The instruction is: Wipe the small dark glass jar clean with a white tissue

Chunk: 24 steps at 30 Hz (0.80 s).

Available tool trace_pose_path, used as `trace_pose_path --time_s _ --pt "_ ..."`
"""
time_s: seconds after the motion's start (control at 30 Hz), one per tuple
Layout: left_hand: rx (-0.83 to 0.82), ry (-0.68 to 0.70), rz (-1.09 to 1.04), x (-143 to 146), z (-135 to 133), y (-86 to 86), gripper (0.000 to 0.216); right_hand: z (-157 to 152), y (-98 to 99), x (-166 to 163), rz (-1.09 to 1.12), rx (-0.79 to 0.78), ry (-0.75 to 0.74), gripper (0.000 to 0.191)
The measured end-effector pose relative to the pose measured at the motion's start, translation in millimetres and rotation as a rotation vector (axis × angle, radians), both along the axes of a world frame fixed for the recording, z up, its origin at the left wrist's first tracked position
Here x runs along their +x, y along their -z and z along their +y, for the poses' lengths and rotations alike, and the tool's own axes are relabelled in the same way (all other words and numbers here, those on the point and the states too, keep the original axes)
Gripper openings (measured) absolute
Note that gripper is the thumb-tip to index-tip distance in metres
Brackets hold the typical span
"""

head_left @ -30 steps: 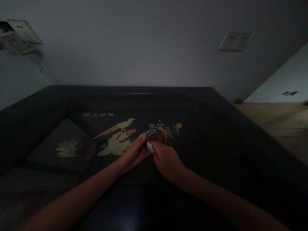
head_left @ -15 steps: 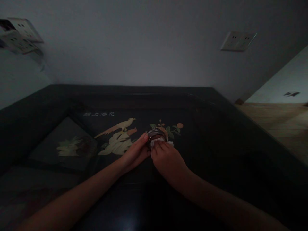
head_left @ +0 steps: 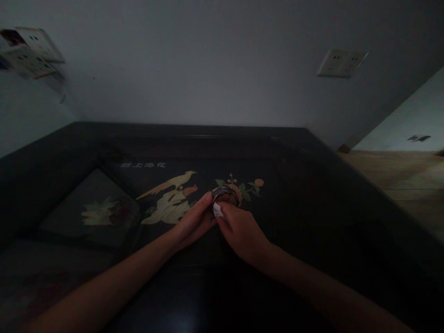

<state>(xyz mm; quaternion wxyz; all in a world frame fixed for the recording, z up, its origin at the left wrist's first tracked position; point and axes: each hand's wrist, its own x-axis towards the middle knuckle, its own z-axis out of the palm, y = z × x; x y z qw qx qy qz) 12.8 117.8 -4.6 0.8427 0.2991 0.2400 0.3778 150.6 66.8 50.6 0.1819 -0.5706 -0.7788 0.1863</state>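
Note:
A silvery metal band, perhaps a wristwatch [head_left: 225,192], rests on the dark lacquered table [head_left: 312,194]. My left hand [head_left: 192,222] grips its left side, fingers closed on it. My right hand [head_left: 243,231] pinches a small white cloth or tissue [head_left: 218,210] against the band's near edge. The two hands touch each other in the middle of the table. The light is dim and fine detail is hard to make out.
The tabletop bears an inlaid bird and flower picture [head_left: 173,194] with white characters [head_left: 142,165]. A wall stands behind with a socket plate [head_left: 342,62] at the right and another [head_left: 27,51] at the left. Wooden floor [head_left: 409,185] lies to the right.
My right hand slid right over the band with the white cloth, then came back to its near left edge. My left hand stayed in place.

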Motion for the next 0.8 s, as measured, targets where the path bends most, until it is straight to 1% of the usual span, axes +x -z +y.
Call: trace_pose_path --time_s 0.07,0.13,0.2,0.3,0.43,0.5,0.57,0.7,0.8 --pt "0.000 -0.022 0.004 0 0 -0.5 0.033 1 2.0 1 0.171 -0.023 0.028 0.016" --pt "-0.010 -0.028 0.008 0 -1 -2.3 0.033 0 4.8 1 0.211 -0.014 0.014 0.018" --pt "-0.022 -0.018 0.003 1 -1 -4.0 0.035 0 6.5 -1 0.105 0.004 -0.028 0.024" --pt "-0.030 0.011 -0.009 2 0 -4.5 0.038 -1 6.1 -2 -0.147 0.067 -0.105 0.031" --pt "0.000 0.037 -0.029 3 1 -3.4 0.039 -4 8.4 -3 -0.426 0.270 -0.201 0.027" --pt "0.019 0.036 -0.032 3 0 -3.6 0.039 -7 14.5 -4 -0.551 0.387 -0.200 0.028" --pt "0.026 0.021 -0.015 4 -1 -4.2 0.037 -12 23.0 -7 -0.649 0.468 -0.157 0.032" --pt "0.018 -0.005 0.006 4 -2 -4.3 0.036 -18 35.3 -11 -0.696 0.522 -0.060 0.038" --pt "0.018 0.008 -0.012 4 -1 -4.5 0.038 -14 31.5 -12 -0.629 0.489 -0.063 0.034"
